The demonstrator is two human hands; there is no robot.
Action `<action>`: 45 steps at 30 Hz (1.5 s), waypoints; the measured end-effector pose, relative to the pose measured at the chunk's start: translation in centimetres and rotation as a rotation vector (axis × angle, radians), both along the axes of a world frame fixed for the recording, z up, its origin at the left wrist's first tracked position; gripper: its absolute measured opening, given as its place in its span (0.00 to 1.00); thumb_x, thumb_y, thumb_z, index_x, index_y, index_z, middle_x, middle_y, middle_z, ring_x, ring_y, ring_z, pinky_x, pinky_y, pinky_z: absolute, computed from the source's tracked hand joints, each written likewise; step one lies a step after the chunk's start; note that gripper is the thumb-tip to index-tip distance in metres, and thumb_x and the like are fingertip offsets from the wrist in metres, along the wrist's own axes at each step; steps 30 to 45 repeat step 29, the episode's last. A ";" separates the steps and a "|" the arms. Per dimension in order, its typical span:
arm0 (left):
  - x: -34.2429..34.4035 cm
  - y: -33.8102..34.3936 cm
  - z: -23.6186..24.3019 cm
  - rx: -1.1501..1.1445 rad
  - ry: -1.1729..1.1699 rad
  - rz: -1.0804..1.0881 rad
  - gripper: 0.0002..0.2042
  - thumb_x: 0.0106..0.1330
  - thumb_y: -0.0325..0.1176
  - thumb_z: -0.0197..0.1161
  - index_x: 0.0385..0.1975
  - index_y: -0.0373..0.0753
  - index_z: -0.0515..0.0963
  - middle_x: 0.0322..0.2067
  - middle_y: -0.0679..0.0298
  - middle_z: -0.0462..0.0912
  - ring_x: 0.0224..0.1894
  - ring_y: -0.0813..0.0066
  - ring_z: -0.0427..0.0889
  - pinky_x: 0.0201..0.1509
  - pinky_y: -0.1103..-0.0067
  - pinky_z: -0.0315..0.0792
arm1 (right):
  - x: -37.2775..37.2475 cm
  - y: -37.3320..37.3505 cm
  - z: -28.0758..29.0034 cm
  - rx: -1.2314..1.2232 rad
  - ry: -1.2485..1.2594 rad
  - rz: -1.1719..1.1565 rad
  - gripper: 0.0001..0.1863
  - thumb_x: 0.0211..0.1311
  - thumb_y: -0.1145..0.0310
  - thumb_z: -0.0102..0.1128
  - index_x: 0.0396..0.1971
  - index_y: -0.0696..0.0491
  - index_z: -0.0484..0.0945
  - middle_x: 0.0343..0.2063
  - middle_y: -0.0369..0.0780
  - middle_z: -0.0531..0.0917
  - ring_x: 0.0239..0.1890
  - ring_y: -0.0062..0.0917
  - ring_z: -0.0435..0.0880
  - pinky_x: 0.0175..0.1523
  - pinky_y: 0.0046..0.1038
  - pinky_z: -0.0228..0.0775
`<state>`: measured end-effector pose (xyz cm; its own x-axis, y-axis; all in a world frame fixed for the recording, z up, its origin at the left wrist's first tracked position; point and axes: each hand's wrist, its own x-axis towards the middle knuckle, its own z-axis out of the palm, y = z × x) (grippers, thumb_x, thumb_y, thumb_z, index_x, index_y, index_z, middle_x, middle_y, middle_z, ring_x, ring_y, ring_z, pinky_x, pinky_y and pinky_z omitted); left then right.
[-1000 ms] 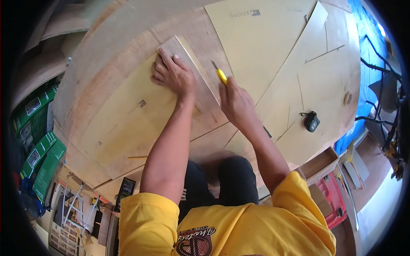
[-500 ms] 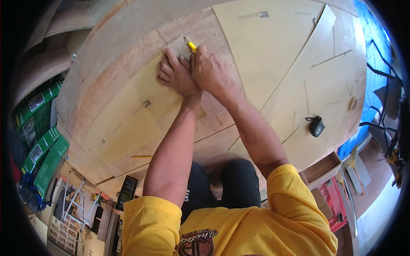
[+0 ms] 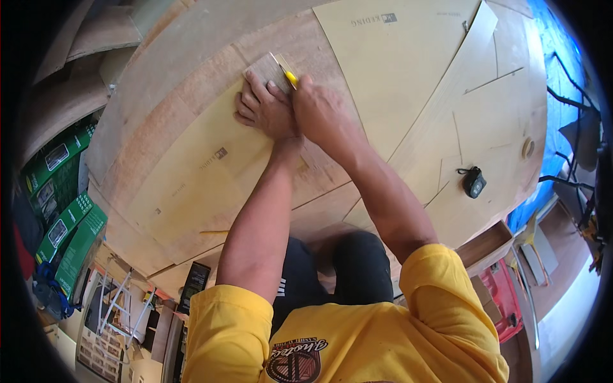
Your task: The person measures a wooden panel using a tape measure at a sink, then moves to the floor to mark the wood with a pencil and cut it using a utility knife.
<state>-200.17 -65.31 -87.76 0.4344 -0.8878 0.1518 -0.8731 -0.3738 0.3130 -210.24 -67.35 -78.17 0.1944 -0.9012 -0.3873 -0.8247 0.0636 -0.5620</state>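
My right hand grips a yellow utility knife, its thin blade along the right edge of a small greyish wood piece. My left hand lies on that piece with its fingers spread, holding it down over a cream-coloured sheet. A narrow pale strip shows just right of the blade. The two hands nearly touch at the left wrist. Much of the wood piece is hidden under my left hand.
Another large cream sheet and a long cut strip lie to the right on the wooden worktop. Also there are a black tape measure and a tape roll. A pencil-like yellow stick rests near the front edge. Green boxes stand at left.
My right hand and the knife have shifted slightly right and toward me, baring more of the blade and the pale strip. My left hand has stayed on the wood piece.
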 end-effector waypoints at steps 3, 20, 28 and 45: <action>0.0 0.1 0.2 -0.052 0.001 -0.016 0.23 0.76 0.42 0.51 0.67 0.41 0.68 0.65 0.58 0.71 0.67 0.49 0.63 0.68 0.49 0.53 | -1.5 3.8 0.6 0.080 0.001 -0.006 0.07 0.69 0.73 0.48 0.39 0.62 0.70 0.28 0.57 0.84 0.33 0.55 0.86 0.39 0.51 0.77; -0.5 -0.3 1.2 -0.084 -0.027 -0.013 0.21 0.76 0.38 0.53 0.66 0.39 0.69 0.63 0.59 0.72 0.65 0.51 0.65 0.68 0.51 0.55 | -6.9 15.1 5.4 0.244 0.102 -0.202 0.11 0.75 0.64 0.53 0.37 0.56 0.69 0.21 0.53 0.81 0.25 0.52 0.82 0.31 0.51 0.72; 0.1 0.2 -0.2 -0.031 -0.020 0.008 0.25 0.76 0.44 0.54 0.69 0.44 0.67 0.66 0.59 0.69 0.67 0.52 0.63 0.70 0.48 0.53 | -1.3 2.4 -1.0 -0.040 -0.117 -0.134 0.10 0.74 0.63 0.55 0.40 0.55 0.72 0.31 0.54 0.80 0.29 0.50 0.83 0.34 0.47 0.72; 0.5 0.1 -0.9 -0.014 -0.035 0.015 0.26 0.75 0.46 0.55 0.70 0.45 0.67 0.66 0.58 0.69 0.68 0.53 0.63 0.71 0.48 0.52 | -0.4 1.3 -1.8 0.078 -0.081 -0.196 0.10 0.74 0.62 0.55 0.43 0.54 0.72 0.41 0.55 0.81 0.31 0.48 0.84 0.35 0.45 0.73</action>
